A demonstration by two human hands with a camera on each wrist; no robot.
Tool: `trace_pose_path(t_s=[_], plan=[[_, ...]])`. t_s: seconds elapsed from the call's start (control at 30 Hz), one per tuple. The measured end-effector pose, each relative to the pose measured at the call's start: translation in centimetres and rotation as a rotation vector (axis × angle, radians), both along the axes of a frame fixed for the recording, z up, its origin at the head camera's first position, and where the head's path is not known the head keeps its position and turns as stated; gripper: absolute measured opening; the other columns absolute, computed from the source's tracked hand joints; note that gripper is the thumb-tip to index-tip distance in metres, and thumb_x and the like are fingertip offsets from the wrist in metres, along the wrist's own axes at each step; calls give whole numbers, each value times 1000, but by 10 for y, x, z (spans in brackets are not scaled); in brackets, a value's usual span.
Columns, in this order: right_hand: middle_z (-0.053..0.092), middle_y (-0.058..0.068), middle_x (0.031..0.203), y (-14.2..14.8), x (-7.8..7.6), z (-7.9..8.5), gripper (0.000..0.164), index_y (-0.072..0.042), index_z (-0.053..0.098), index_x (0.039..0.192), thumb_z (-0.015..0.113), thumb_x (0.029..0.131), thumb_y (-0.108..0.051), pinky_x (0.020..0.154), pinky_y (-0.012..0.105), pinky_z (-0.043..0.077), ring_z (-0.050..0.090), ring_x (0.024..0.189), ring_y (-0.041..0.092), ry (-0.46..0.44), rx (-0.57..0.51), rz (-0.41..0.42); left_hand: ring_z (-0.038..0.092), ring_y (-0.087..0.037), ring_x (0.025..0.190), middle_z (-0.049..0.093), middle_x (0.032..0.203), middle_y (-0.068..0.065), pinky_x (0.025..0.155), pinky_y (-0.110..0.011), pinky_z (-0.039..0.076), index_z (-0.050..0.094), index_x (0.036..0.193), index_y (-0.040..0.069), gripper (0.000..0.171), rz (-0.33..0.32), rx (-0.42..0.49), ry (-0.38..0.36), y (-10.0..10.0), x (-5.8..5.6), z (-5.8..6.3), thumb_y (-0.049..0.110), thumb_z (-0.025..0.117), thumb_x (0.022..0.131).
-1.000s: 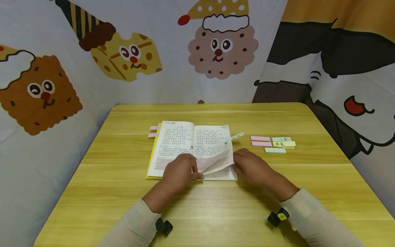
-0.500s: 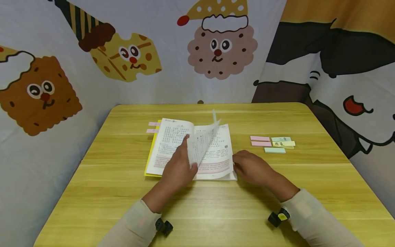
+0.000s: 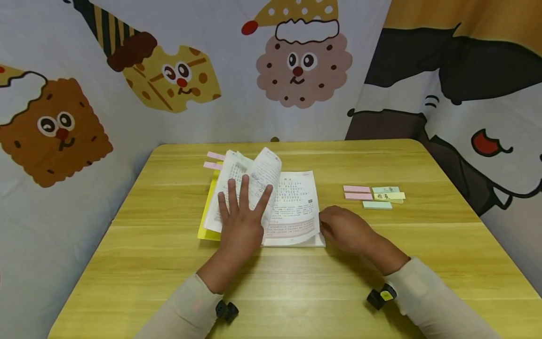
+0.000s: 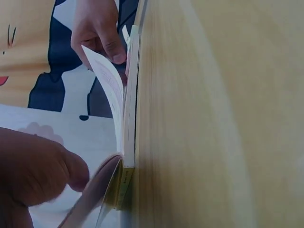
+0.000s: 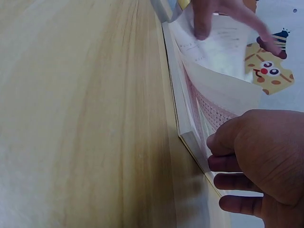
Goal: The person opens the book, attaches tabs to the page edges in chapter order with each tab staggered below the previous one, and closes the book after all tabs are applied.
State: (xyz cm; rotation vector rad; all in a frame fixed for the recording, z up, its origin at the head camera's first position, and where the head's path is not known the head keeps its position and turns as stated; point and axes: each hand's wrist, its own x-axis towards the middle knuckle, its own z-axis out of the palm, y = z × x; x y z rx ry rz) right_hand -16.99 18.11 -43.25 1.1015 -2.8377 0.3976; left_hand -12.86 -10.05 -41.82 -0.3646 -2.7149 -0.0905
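An open book (image 3: 296, 202) with printed pages and a yellow cover lies on the wooden table. My left hand (image 3: 241, 221) rests on its left-hand pages, fingers straight and spread. Beside that hand's index finger, a turned page (image 3: 266, 169) curves up. At the book's right edge my right hand (image 3: 347, 230) has its fingers curled, the thumb and index finger pinching the page edge. In the right wrist view, the lower corner of a right-hand page (image 5: 223, 90) is raised above the stack, close to the thumb. Pink sticky tabs (image 3: 213, 165) stick out past the book's left edge.
Right of the book lie several loose paper strips: pink ones (image 3: 357, 193), green ones (image 3: 377, 205) and a yellow strip with handwriting (image 3: 394, 197). A cloth with cartoon figures (image 3: 302, 66) hangs behind the table (image 3: 271, 292).
My left hand has carried a page with a pale tab from right to left, then spread its fingers flat over the left pages. My right hand has stayed at the right edge.
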Motion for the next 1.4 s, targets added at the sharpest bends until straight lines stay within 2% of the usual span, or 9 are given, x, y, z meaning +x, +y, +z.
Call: trace_pose_path(t_s=[0.13,0.23,0.4,0.5,0.63,0.77,1.03,1.23,1.4], plan=[[61,-8,90,-1,0,1,7,-20,65,92,61,87,-17,78,32,47,56,88,9,-19,0,-8,-18,-42,136,-17,154,-14,99,-65,-12,28,147,37,85,-3,-115,-85,2,1,2,8,70,79],[61,-9,89,-1,0,0,6,-20,65,91,61,87,-17,77,31,47,56,86,9,-26,1,-13,-16,-40,137,-7,156,-12,101,-63,-10,36,144,37,77,-48,-175,-132,2,1,0,2,66,82],[61,-9,88,0,0,0,6,-20,65,91,61,87,-18,76,31,47,56,86,9,-23,5,-16,3,-34,141,22,153,-9,108,-54,2,46,139,31,62,-174,-201,-190,2,2,-5,1,61,86],[62,-9,90,0,0,-1,7,-20,66,93,60,88,-19,77,32,47,57,87,10,-22,4,-18,19,-33,138,34,147,-10,109,-49,15,51,135,27,54,-205,-181,-233,2,4,-6,1,58,89],[63,-9,90,-1,0,-1,7,-21,66,93,61,88,-20,77,32,47,57,86,10,-20,6,-19,31,-33,134,39,144,-12,105,-48,27,54,133,26,49,-174,-159,-317,1,7,-6,2,56,90],[63,-9,90,0,1,0,7,-20,66,93,61,88,-20,78,33,47,58,89,11,-19,7,-19,30,-33,134,37,145,-13,103,-49,30,56,131,25,44,-114,-131,-398,1,8,-4,5,54,92],[62,-9,89,1,1,0,7,-20,66,92,61,87,-19,76,32,47,57,86,10,-27,3,-27,31,-35,133,35,146,-14,101,-46,33,58,127,23,43,-65,-57,-463,1,10,-4,10,56,87],[65,-9,98,5,0,-1,18,-22,68,105,61,89,-21,82,35,47,58,96,12,-42,-8,-15,31,-34,133,34,147,-12,102,-44,33,58,128,24,39,-41,-15,-485,1,10,-4,31,54,89],[64,-9,102,8,-1,1,22,-23,67,111,62,89,-22,84,36,46,58,98,13,-57,-12,8,29,-36,134,32,148,-14,96,-48,38,56,128,23,57,-44,28,-505,0,11,-4,54,64,81]])
